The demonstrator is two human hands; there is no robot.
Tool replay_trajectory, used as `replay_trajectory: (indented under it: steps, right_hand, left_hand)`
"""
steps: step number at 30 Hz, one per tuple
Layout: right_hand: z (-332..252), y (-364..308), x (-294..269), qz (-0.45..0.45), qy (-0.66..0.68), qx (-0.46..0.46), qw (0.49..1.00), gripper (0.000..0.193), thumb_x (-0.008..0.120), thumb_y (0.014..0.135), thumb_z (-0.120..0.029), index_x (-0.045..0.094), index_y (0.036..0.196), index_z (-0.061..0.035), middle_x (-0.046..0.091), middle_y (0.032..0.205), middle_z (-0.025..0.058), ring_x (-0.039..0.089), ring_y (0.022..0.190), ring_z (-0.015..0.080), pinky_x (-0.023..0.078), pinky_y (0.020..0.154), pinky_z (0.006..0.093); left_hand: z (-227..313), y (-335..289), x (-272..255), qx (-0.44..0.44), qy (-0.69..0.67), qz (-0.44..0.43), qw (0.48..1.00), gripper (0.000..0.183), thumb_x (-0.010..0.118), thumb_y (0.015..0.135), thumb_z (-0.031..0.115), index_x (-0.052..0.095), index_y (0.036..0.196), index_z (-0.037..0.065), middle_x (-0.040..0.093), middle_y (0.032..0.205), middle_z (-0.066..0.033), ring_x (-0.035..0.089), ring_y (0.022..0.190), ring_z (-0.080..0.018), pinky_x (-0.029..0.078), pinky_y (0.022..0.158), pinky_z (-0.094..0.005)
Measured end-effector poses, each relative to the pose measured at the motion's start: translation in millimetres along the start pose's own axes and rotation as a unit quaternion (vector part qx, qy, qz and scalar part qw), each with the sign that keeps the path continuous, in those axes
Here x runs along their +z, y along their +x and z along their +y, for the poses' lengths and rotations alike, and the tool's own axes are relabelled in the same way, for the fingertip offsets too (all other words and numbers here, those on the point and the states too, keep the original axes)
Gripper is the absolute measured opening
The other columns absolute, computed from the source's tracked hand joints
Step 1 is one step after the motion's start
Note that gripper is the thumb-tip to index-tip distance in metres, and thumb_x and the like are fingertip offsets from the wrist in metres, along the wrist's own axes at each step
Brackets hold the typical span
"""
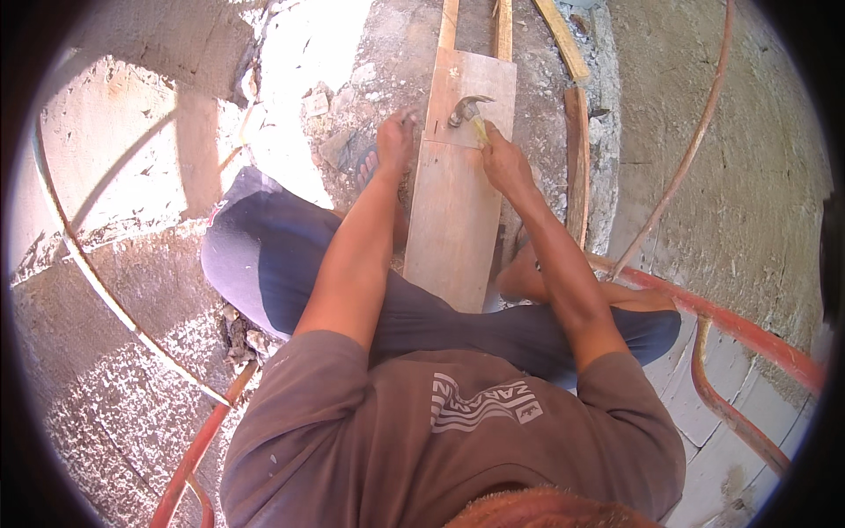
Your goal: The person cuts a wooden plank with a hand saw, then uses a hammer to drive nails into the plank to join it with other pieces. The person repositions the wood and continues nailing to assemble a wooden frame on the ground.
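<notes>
A claw hammer (469, 109) with a yellowish handle is in my right hand (506, 164), its head over the far plywood piece (497, 79). My fingers are wrapped round the handle. Near the left edge of that piece is a small dark mark or nail (436, 125), too small to be sure of. A longer plywood panel (453, 216) runs from there back toward my lap, between my legs. Just left of the panels, my left hand (395, 145) is closed with fingertips together; what it holds, if anything, I cannot make out.
Wooden strips (503, 31) extend from under the far plywood. More strips (576, 167) lie to the right on rough ground. Red metal bars (748, 334) curve around me on both sides. A rough concrete wall (704, 176) stands at the right.
</notes>
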State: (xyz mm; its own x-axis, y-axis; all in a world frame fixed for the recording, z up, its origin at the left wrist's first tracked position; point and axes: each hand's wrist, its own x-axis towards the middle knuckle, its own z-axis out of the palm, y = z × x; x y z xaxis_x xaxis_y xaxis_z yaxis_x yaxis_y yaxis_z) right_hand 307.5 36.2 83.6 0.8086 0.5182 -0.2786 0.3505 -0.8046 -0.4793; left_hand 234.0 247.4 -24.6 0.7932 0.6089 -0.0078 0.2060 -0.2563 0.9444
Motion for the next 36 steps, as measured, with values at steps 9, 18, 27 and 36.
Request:
replay_trajectory:
  steps: [9,18,27,36]
  right_hand:
    - [10.3,3.4,3.5,0.022,-0.012,-0.030,0.999,0.051,0.050,0.098,-0.023,0.047,0.148,-0.0116,0.068,0.108,0.0308,0.064,0.103,0.0502,0.049,0.090,0.0564]
    - [-71.6,9.3,-99.4,0.119,0.112,-0.048,0.985,0.050,0.053,0.103,-0.026,0.045,0.152,-0.0161,0.068,0.123,0.0201,0.066,0.107,0.0418,0.049,0.092,0.0520]
    - [-58.5,-8.2,-47.2,-0.017,-0.125,-0.118,0.985,0.053,0.054,0.103,-0.024,0.043,0.154,-0.0157,0.071,0.108,0.0150,0.067,0.082,0.0218,0.054,0.073,0.0370]
    - [-97.4,-7.2,-125.0,0.292,0.378,-0.139,0.867,0.044,0.052,0.105,-0.029,0.047,0.139,-0.0014,0.064,0.094,0.0074,0.063,0.081,0.0157,0.053,0.074,0.0370]
  left_hand:
    - [1.2,62.3,34.8,-0.191,-0.076,-0.063,0.977,0.036,0.075,0.085,0.015,0.070,0.115,-0.005,0.074,0.104,-0.0166,0.070,0.094,-0.0237,0.053,0.083,-0.0374]
    - [-64.8,87.5,44.5,-0.101,-0.054,-0.144,0.983,0.033,0.084,0.077,0.015,0.074,0.102,-0.005,0.073,0.097,-0.0155,0.069,0.092,-0.0232,0.053,0.080,-0.0399]
    - [-82.5,95.0,58.7,-0.169,-0.090,-0.184,0.964,0.033,0.085,0.077,0.018,0.076,0.102,-0.002,0.074,0.100,-0.0167,0.069,0.092,-0.0263,0.052,0.082,-0.0409]
    - [-64.7,85.1,54.0,-0.213,-0.095,-0.159,0.959,0.030,0.085,0.076,0.015,0.076,0.100,-0.002,0.075,0.097,-0.0147,0.068,0.089,-0.0236,0.051,0.079,-0.0385]
